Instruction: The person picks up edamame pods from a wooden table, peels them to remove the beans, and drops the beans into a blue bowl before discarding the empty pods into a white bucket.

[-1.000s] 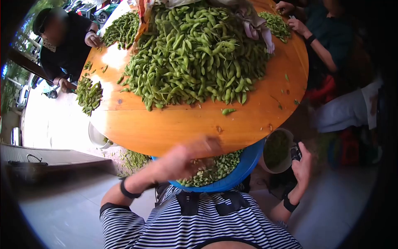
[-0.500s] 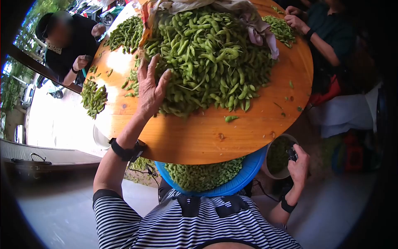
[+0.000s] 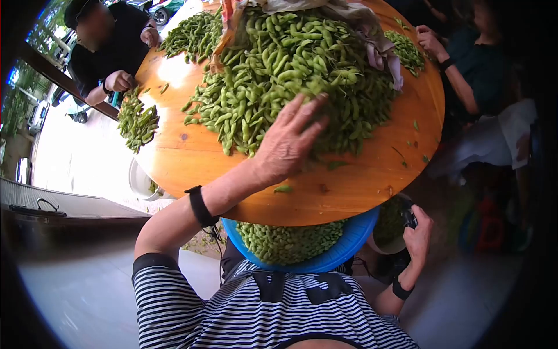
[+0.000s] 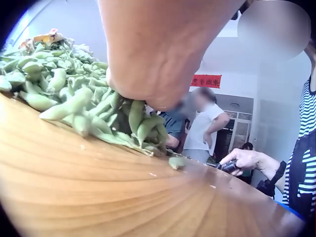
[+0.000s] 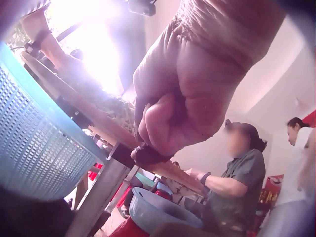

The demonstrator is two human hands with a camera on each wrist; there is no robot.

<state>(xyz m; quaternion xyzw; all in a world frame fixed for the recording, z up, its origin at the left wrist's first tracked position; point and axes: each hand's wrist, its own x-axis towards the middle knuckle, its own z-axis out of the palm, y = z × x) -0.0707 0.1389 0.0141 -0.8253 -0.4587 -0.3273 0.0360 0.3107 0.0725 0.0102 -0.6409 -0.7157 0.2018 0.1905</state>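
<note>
My left hand (image 3: 290, 139) reaches over the table with fingers extended against the front of a large heap of green soybean pods (image 3: 244, 110). In the left wrist view, pods (image 4: 138, 121) lie directly under that hand. A loose pod (image 3: 283, 188) rests on the wood nearer me. Off the table's right front edge, my right hand (image 3: 417, 235) grips a small black object (image 3: 410, 218); its kind is unclear. In the right wrist view the fingers (image 5: 158, 123) are curled, hiding most of it. Below the table edge, a blue basket (image 3: 363, 230) holds shelled green beans (image 3: 290, 241).
The round wooden table (image 3: 244, 206) overhangs the basket. A pale bucket (image 3: 390, 247) stands beside my right hand. Smaller pod piles lie at the left edge (image 3: 138, 125) and far right (image 3: 405, 52). Other people's hands (image 3: 119, 81) work there. A cloth sack (image 3: 325, 9) lies behind the heap.
My left hand went from above the basket to the heap's left side, then rightward to its front middle. Another loose pod now lies near the front. My right hand stays put, gripping the black object.
</note>
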